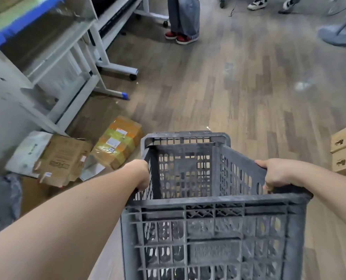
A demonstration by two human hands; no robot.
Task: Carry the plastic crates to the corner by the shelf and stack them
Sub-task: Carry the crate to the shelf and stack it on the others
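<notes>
Gripping the empty grey crate (pixel 212 229) by both side rims, left hand (pixel 142 175) and right hand (pixel 275 174) curled over them, I judge it light, stiff and dusty.

left hand (pixel 142 174) grips crate (pixel 212 225) left rim; right hand (pixel 275 174) grips right rim

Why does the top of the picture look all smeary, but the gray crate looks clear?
Head view: the crate and both hands, left and right, look fairly sharp; the fan base and shelf frame are smeared by motion blur; the wide lens bends the edges.
</notes>
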